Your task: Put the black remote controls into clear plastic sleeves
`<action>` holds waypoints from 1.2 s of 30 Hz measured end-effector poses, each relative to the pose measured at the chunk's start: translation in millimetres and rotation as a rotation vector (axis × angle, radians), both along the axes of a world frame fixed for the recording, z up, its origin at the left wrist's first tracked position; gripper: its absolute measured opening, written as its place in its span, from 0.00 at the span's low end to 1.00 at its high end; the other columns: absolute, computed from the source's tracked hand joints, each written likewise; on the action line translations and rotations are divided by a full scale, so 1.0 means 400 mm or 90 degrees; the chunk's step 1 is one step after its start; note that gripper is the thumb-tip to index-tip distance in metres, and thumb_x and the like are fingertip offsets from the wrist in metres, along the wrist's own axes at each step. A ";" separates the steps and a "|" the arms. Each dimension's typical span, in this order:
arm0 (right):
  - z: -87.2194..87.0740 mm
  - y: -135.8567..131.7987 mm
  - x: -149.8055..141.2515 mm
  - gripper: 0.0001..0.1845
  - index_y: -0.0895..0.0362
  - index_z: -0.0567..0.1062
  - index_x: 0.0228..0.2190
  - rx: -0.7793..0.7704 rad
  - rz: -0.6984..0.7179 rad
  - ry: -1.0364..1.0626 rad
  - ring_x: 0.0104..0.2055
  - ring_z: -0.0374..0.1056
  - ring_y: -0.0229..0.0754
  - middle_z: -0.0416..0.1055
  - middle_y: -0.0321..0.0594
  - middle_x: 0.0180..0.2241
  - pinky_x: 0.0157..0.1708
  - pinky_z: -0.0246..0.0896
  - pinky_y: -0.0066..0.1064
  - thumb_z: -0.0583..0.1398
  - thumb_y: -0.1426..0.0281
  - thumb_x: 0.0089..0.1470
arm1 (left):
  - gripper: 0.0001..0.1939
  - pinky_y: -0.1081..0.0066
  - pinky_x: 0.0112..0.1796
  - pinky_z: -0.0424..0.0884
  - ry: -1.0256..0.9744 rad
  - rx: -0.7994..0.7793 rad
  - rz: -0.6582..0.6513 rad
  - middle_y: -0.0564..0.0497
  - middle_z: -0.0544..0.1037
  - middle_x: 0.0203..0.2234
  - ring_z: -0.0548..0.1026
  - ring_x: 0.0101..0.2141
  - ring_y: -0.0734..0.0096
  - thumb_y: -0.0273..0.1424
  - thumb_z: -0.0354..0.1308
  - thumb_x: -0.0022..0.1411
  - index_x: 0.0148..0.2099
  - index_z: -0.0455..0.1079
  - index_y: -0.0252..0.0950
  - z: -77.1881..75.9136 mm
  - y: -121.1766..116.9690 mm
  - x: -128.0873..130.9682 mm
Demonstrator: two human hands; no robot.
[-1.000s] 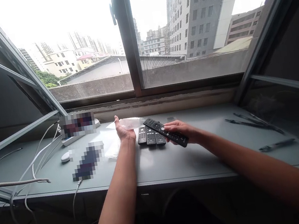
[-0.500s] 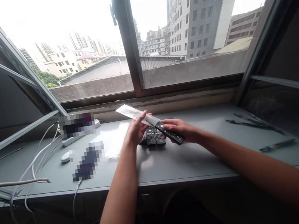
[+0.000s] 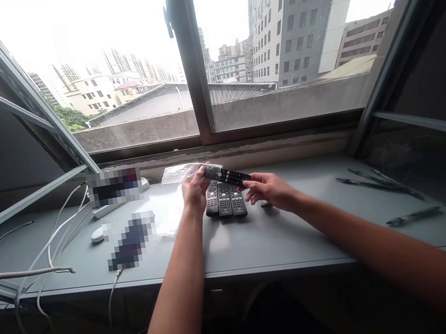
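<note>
A black remote control [image 3: 234, 178] is held at a slant above the table, its upper end inside a clear plastic sleeve [image 3: 175, 174]. My left hand [image 3: 196, 189] pinches the sleeve around that covered end. At the bare lower end, the fingers of my right hand [image 3: 269, 188] grip the remote. Three more black remotes [image 3: 225, 203] lie side by side on the table just below, partly covered by the held one. Left of them, partly behind my left forearm, lie flat clear plastic sleeves [image 3: 167, 221]. A small object [image 3: 265, 203] under my right hand is mostly hidden.
On the left are a white power strip [image 3: 105, 209], a white mouse [image 3: 97, 235], a blurred-out device [image 3: 131, 242] and white cables [image 3: 50, 239]. Dark cables [image 3: 378, 184] lie on the right of the grey table [image 3: 314, 237]. A window frame [image 3: 195, 81] rises behind.
The remote has gone further into the sleeve and turned closer to level. Both hands shifted slightly, uncovering more of the three remotes below. The small object under my right hand now shows.
</note>
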State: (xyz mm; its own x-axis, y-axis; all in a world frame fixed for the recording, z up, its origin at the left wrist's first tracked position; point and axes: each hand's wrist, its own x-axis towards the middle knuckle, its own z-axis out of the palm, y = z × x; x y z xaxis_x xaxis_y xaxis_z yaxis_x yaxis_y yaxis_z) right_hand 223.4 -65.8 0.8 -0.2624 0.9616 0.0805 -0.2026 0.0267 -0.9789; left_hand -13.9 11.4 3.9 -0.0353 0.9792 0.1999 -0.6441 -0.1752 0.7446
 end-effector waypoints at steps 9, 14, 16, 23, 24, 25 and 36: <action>-0.004 0.002 -0.004 0.16 0.57 0.82 0.40 0.008 -0.042 0.010 0.31 0.79 0.40 0.84 0.50 0.44 0.31 0.79 0.30 0.76 0.62 0.56 | 0.20 0.65 0.52 0.79 0.113 0.003 -0.213 0.41 0.86 0.47 0.85 0.47 0.59 0.27 0.80 0.56 0.50 0.80 0.34 -0.003 -0.041 0.031; -0.008 0.007 -0.002 0.16 0.57 0.82 0.38 0.021 -0.064 0.010 0.31 0.78 0.39 0.84 0.49 0.43 0.30 0.78 0.30 0.77 0.61 0.55 | 0.17 0.65 0.49 0.81 0.080 -0.057 -0.140 0.44 0.86 0.41 0.86 0.41 0.63 0.33 0.79 0.60 0.47 0.79 0.34 -0.006 -0.027 0.025; -0.007 0.007 0.000 0.16 0.57 0.83 0.38 0.024 -0.069 0.009 0.31 0.78 0.39 0.84 0.49 0.44 0.30 0.78 0.29 0.77 0.61 0.56 | 0.16 0.66 0.47 0.81 0.037 -0.077 -0.083 0.44 0.86 0.40 0.86 0.39 0.66 0.32 0.78 0.60 0.46 0.78 0.33 -0.002 -0.017 0.018; 0.004 -0.002 0.005 0.25 0.56 0.83 0.52 0.037 -0.005 0.019 0.38 0.82 0.45 0.83 0.50 0.49 0.31 0.79 0.31 0.76 0.60 0.56 | 0.10 0.70 0.42 0.81 -0.040 -0.093 -0.020 0.44 0.86 0.38 0.86 0.36 0.68 0.25 0.75 0.64 0.45 0.78 0.31 0.004 -0.005 0.009; 0.004 -0.002 0.006 0.27 0.55 0.82 0.53 0.041 0.006 0.019 0.39 0.83 0.46 0.83 0.50 0.50 0.31 0.79 0.32 0.77 0.60 0.55 | 0.09 0.71 0.42 0.81 -0.044 -0.096 -0.018 0.44 0.86 0.38 0.86 0.36 0.68 0.25 0.74 0.64 0.45 0.79 0.31 0.004 -0.005 0.009; 0.004 -0.001 0.008 0.28 0.55 0.82 0.54 0.044 0.013 0.015 0.39 0.83 0.46 0.83 0.50 0.51 0.31 0.79 0.32 0.77 0.61 0.54 | 0.09 0.71 0.41 0.81 -0.045 -0.096 -0.020 0.44 0.86 0.38 0.86 0.36 0.69 0.25 0.74 0.64 0.45 0.79 0.31 0.005 -0.006 0.009; -0.008 0.009 0.006 0.25 0.56 0.85 0.44 0.104 -0.042 -0.049 0.35 0.73 0.39 0.79 0.40 0.38 0.28 0.72 0.29 0.79 0.56 0.48 | 0.16 0.63 0.52 0.81 0.102 -0.047 -0.226 0.38 0.86 0.44 0.86 0.44 0.59 0.31 0.80 0.59 0.46 0.81 0.31 -0.024 -0.026 0.027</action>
